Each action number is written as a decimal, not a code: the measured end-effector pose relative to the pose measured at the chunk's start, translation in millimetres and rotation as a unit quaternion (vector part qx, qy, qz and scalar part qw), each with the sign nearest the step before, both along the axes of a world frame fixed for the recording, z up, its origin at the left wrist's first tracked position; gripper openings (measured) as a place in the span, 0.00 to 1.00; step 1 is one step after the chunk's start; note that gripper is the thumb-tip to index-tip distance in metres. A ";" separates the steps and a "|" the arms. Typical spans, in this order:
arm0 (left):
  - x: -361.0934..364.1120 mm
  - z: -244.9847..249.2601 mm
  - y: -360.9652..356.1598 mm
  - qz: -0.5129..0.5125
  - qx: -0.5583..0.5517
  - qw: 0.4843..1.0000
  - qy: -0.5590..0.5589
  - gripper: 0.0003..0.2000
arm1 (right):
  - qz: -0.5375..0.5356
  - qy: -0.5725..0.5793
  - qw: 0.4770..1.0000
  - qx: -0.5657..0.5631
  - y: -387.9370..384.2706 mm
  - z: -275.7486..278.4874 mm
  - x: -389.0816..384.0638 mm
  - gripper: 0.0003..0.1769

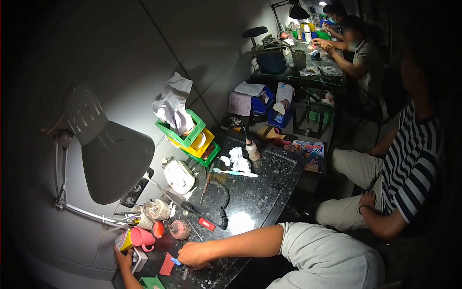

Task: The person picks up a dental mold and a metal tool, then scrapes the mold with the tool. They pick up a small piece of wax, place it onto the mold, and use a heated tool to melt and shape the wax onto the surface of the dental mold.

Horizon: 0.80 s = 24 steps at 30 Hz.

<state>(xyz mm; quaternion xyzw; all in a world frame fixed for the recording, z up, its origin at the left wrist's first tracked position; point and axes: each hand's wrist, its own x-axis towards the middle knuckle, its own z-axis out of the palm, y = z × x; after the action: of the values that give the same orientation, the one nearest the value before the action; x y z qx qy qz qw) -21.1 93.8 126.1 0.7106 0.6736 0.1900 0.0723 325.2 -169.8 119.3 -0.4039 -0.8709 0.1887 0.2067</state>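
My right hand [193,254] is closed low over the dark worktop, with a small blue object [176,261] at its fingertips. Beside those fingers lies a flat red sheet [166,264]; whether they touch it is hard to see. At the lower left, my left hand [124,260] curls round the side of a small white box [140,260], partly hidden. Just above this hand stands a yellow tin [124,241], and a pink mug [143,237] is close by. A green tray [151,282] sits at the bottom edge.
A grey lamp [115,159] overhangs the left side. Several jars, a black coiled cord [225,197], a red block [207,224], a toothbrush [236,172] and a bottle [252,150] lie farther up. Stacked bins [185,132] stand behind. A seated person [409,164] is at right; others work beyond.
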 end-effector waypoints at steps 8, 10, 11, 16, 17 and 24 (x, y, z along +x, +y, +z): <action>27.7 35.8 -48.3 0.097 0.013 0.987 0.124 0.50 | 0.008 -0.021 1.000 0.003 -2.0 -1.3 -6.3 0.14; 31.2 43.2 -75.5 0.054 0.055 0.992 0.101 0.46 | 0.021 -0.021 1.000 0.008 -1.3 -0.5 -3.4 0.14; 17.3 34.8 -86.6 -0.009 0.156 0.985 0.078 0.39 | 0.016 -0.025 1.000 0.011 -1.5 0.6 -1.8 0.14; 56.6 8.3 -113.6 -0.159 0.308 0.938 -0.017 0.26 | 0.019 0.001 1.000 0.018 -1.8 0.7 -2.2 0.15; 59.2 2.7 -127.7 -0.180 0.319 0.930 -0.033 0.24 | 0.020 0.003 1.000 0.018 -0.6 -1.0 -2.5 0.14; 128.9 18.5 -198.5 -0.182 0.392 0.885 -0.175 0.07 | 0.025 -0.073 0.981 -0.177 -0.1 22.7 4.6 0.18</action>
<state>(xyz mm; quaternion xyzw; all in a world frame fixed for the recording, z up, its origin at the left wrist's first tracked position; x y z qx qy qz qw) 107.8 -104.7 144.5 0.7463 0.3796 0.5432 -0.0623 329.8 -169.8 141.9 -0.4247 -0.8465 0.3149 0.0631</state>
